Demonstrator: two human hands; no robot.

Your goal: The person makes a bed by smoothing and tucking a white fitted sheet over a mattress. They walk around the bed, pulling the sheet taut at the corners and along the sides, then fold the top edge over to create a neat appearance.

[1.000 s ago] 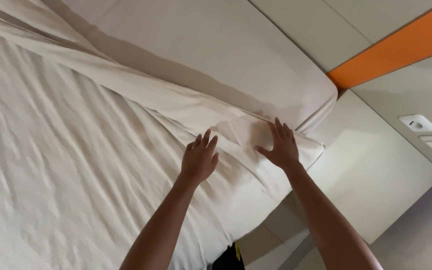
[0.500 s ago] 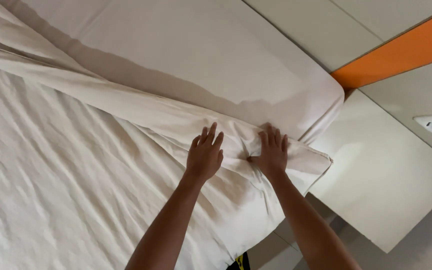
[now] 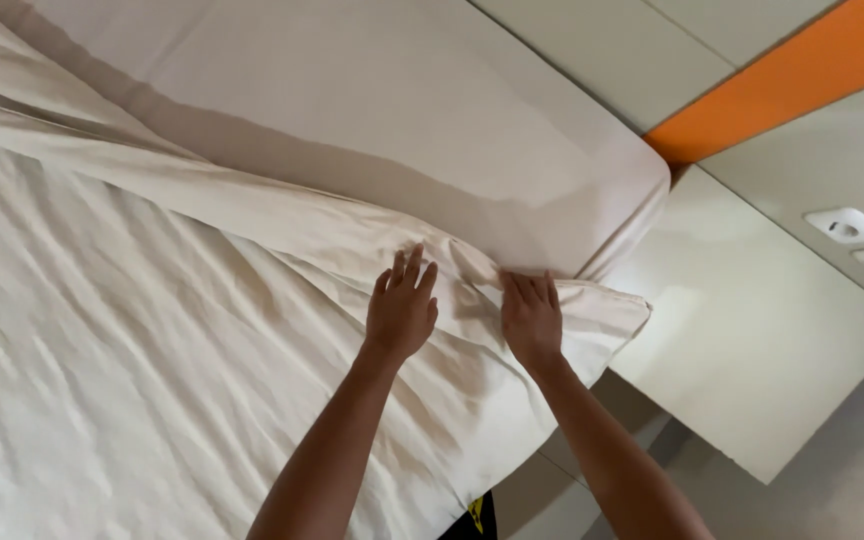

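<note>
Bed: the wide mattress in a smooth cream fitted sheet point(image 3: 372, 110) fills the upper view, its rounded corner near the orange wall band point(image 3: 802, 75).
Top sheet: the crumpled cream cotton top sheet point(image 3: 102, 340) covers the lower left; its folded hem runs diagonally toward the corner, and its loose corner point(image 3: 602, 325) overhangs the bed edge.
Side unit: the pale flat-topped cabinet point(image 3: 762, 350) stands just beside the corner, well apart from your hands.
Wall fittings: two white switch plates point(image 3: 847, 225) sit on the wall panel at right.
Left hand: your left hand point(image 3: 402, 310) lies palm-down on the top sheet just below the hem, fingers spread and flat, pinching nothing.
Right hand: your right hand point(image 3: 530, 320) rests palm-down near the loose corner, fingers close together; whether the fingertips catch a fold cannot be told.
Technique: keep both palms flat and press evenly outward from the hem, so creases travel toward the overhang rather than bunching between your hands.
Containers: none are in view; nothing holds contents here.
</note>
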